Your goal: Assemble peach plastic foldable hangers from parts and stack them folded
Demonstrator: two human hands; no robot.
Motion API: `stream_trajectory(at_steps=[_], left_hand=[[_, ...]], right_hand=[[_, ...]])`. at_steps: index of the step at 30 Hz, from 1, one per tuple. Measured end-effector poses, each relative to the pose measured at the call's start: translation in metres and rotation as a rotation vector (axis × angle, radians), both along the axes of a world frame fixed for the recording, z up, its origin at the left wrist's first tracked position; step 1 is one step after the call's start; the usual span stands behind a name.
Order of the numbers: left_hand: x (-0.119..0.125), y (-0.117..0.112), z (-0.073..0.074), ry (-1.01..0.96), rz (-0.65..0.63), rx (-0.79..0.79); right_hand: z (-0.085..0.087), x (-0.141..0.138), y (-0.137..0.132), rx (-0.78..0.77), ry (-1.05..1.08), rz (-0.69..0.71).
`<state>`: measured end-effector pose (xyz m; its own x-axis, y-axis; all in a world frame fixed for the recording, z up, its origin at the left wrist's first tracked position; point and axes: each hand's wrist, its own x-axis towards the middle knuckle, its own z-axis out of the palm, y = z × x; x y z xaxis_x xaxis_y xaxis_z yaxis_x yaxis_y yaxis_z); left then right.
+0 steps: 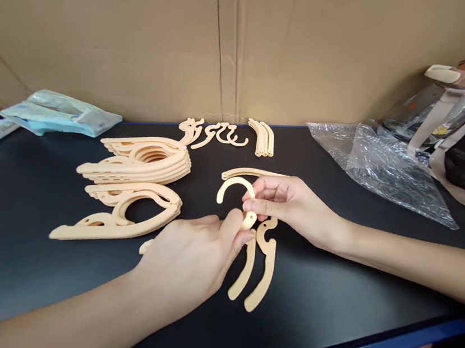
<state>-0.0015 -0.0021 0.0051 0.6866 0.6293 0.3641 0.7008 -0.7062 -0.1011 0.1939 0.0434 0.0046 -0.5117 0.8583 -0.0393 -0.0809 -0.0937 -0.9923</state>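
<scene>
A cream plastic hanger hook point(238, 181) is pinched by the fingers of my right hand point(284, 203), its curve pointing left. My left hand point(191, 248) is closed around a cream hanger arm, whose holed end point(249, 219) meets the base of the hook. Most of that arm is hidden under the hand. A pale tip point(145, 246) shows beyond my left hand; whether it belongs to the same arm I cannot tell. Just below the hands, two loose curved hanger pieces point(263, 268) lie on the black table point(317, 314). Another long curved piece point(245, 172) rests behind my right fingers.
Two stacks of folded hangers point(145, 157) point(124, 228) sit at left. Several loose hooks point(224, 133) and short arms point(261, 138) lie at the back. Blue-white plastic packs point(59, 113) are far left. Clear plastic wrap point(386, 164) and a strapped bottle point(448, 104) stand right, before a cardboard wall point(336, 51).
</scene>
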Motion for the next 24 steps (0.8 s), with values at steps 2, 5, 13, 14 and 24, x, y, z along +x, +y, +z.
stream_trajectory(at_steps=[2,5,13,14,24], left_hand=[[-0.002,0.001,0.0,-0.003,0.015,-0.021],[-0.007,0.0,-0.003,-0.03,0.041,-0.07],[-0.009,-0.002,-0.015,-0.097,-0.027,-0.096],[-0.008,-0.002,-0.016,-0.1,-0.04,-0.087],[-0.004,-0.002,-0.004,-0.049,-0.118,-0.029]], right_hand=[[0.001,0.0,0.0,0.003,-0.003,-0.021],[0.001,0.004,0.004,0.005,0.008,-0.066],[0.003,0.012,0.014,-0.089,0.08,0.034],[0.003,0.012,0.014,-0.092,0.077,0.046],[0.001,0.01,0.011,-0.032,0.041,0.051]])
